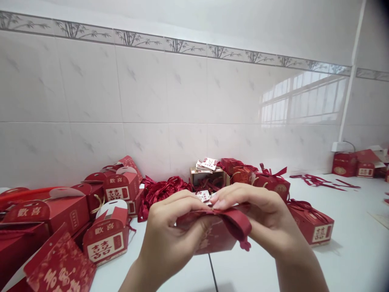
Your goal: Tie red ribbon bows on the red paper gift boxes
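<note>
A red paper gift box [217, 240] is held up in front of me, over the white table. My left hand [173, 229] is closed at its top left, thumb in front and fingers over the upper edge. A dark red ribbon [237, 224] forms a loop at the top right of the box, and a short end dangles below it. My right hand [258, 211] pinches the ribbon at the top, its fingertips close to those of my left hand. The exact crossing of the ribbon is hidden by my fingers.
Finished-looking red boxes [106, 239] crowd the left side. Behind my hands lie a heap of red ribbons [165, 190] and an open carton [209, 176] with printed cards [208, 163] on it. A ribboned box [313, 223] stands at right; loose ribbons [319, 181] lie further back.
</note>
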A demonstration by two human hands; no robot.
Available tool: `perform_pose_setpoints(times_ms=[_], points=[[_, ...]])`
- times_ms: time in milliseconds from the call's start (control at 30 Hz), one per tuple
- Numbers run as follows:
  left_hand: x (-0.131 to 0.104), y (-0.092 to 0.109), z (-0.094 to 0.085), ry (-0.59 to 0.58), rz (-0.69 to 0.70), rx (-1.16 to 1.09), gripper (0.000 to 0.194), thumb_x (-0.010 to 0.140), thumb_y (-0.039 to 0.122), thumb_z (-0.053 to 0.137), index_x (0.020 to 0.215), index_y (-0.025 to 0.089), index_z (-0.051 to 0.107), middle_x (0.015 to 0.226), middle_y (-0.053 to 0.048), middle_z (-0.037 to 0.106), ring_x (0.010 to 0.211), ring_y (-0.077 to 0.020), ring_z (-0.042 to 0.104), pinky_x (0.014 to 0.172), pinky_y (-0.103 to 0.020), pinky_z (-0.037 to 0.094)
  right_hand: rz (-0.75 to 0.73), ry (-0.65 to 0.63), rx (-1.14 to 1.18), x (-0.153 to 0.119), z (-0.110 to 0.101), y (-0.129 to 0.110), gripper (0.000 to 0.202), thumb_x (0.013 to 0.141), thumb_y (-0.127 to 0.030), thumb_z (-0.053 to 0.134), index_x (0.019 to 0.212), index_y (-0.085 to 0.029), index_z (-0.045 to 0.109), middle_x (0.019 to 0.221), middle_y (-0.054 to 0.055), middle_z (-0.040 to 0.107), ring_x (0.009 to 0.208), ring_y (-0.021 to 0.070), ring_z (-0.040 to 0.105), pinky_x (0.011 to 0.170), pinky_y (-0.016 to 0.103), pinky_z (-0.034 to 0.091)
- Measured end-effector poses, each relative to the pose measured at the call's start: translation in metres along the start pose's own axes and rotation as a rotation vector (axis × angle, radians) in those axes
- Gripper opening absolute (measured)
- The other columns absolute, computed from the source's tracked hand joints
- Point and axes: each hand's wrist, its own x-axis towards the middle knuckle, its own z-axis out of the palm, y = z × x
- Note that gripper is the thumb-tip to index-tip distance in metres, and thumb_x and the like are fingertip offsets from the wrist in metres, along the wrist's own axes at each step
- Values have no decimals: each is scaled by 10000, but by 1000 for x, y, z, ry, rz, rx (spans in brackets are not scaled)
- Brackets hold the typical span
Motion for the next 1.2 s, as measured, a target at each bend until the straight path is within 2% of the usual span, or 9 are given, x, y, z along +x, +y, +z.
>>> perform_pose_setpoints(times_ms=[200, 300, 500, 567, 667, 800, 833, 1033, 1200], points=[[0, -5, 1, -35, -104, 1, 133, 720, 51, 643, 697, 173, 690, 676, -6, 682, 605, -115, 636, 530, -175, 510, 84, -17, 58, 1, -4, 5, 462, 750, -44, 524, 1162, -236, 609, 1000, 52, 659, 970, 208, 623, 787, 335, 552], [1, -10, -2, -38, -145, 63, 67, 745, 158, 685, 684, 177, 663, 648, 4, 662, 563, -112, 606, 497, -191, 477, 103, -55, -128, 4, -13, 9, 524, 766, -76, 577, 1253, -269, 552, 1015, 36, 653, 945, 181, 606, 802, 332, 530], [2, -18, 2, -119, -264, 186, 160, 768, 366, 672, 772, 207, 656, 733, -6, 672, 658, -158, 625, 578, -252, 496, 240, -47, -388, 8, -32, 12, 134, 804, -238, 640, 905, -230, 727, 780, 7, 640, 719, 126, 574, 622, 247, 475], [2, -19, 3, -114, -338, 265, 347, 739, 447, 680, 1020, 249, 633, 962, -32, 678, 856, -210, 634, 738, -321, 517, 371, 75, -352, 5, -41, 13, 118, 790, -266, 649, 858, -215, 731, 712, 0, 643, 601, 109, 564, 527, 225, 455], [5, -18, -1, -45, -471, 331, 634, 702, 543, 669, 1259, 311, 475, 1176, -41, 603, 1020, -258, 578, 849, -408, 492, 467, 477, -270, -2, -66, 22, 198, 747, -344, 680, 864, -189, 724, 717, 16, 681, 539, 123, 603, 521, 253, 505], [9, -10, -9, 27, -590, 319, 529, 732, 558, 618, 1198, 338, 500, 1169, -13, 594, 1007, -251, 571, 880, -435, 467, 231, 1173, -495, -14, -111, 50, 312, 651, -378, 743, 868, -155, 718, 795, 56, 704, 720, 214, 674, 705, 370, 562], [9, -9, -10, 26, -589, 315, 506, 735, 551, 615, 1180, 335, 511, 1149, -12, 600, 997, -248, 574, 883, -432, 463, 193, 1266, -552, -17, -122, 59, 333, 650, -372, 741, 892, -145, 715, 826, 70, 701, 796, 237, 669, 765, 399, 550], [8, -10, -13, -39, -526, 289, 435, 777, 511, 574, 1148, 287, 539, 1087, -44, 596, 929, -236, 588, 759, -362, 509, 151, 1545, -637, -45, -168, 104, 277, 758, -327, 672, 938, -119, 687, 1083, 143, 628, 1044, 284, 576, 965, 453, 429], [9, -17, -12, -33, -534, 306, 450, 767, 516, 574, 1153, 287, 540, 1076, -44, 605, 927, -240, 595, 738, -359, 516, 208, 1558, -481, -67, -185, 123, 210, 894, -322, 561, 1056, -199, 609, 1099, 58, 613, 955, 185, 604, 813, 359, 519]])
